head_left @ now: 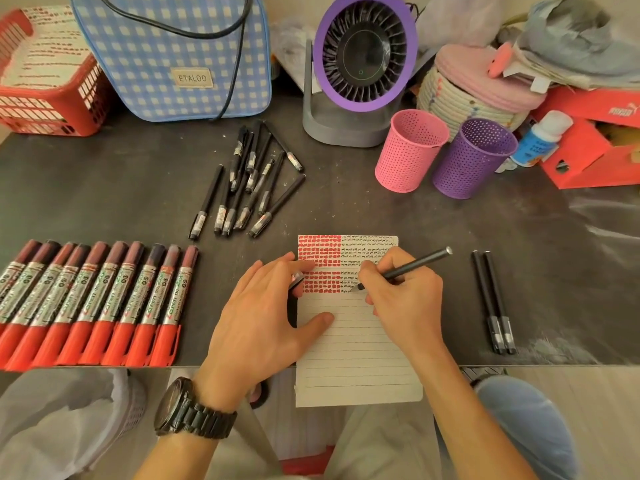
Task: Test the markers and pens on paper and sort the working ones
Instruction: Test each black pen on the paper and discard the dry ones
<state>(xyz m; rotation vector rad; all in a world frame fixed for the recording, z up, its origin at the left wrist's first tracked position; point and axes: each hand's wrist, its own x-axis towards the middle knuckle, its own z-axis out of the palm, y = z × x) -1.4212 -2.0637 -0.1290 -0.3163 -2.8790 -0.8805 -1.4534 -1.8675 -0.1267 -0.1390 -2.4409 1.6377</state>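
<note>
A lined paper sheet (356, 351) lies at the table's front edge, its top covered with red and black test marks. My right hand (401, 299) grips a black pen (415, 265) with its tip on the paper at the end of the marks. My left hand (263, 317) rests on the paper's left edge and holds a pen cap (297, 280) between its fingers. Several red markers (93, 306) lie in a row at the left. A pile of black pens (249, 181) sits behind the paper. Two black pens (493, 303) lie side by side at the right.
A pink cup (408, 150) and a purple cup (471, 157) stand at the back right beside a purple fan (360, 71). A checked blue bag (173, 53), a red basket (45, 98) and an orange box (588, 150) line the back. A bin (69, 420) sits below left.
</note>
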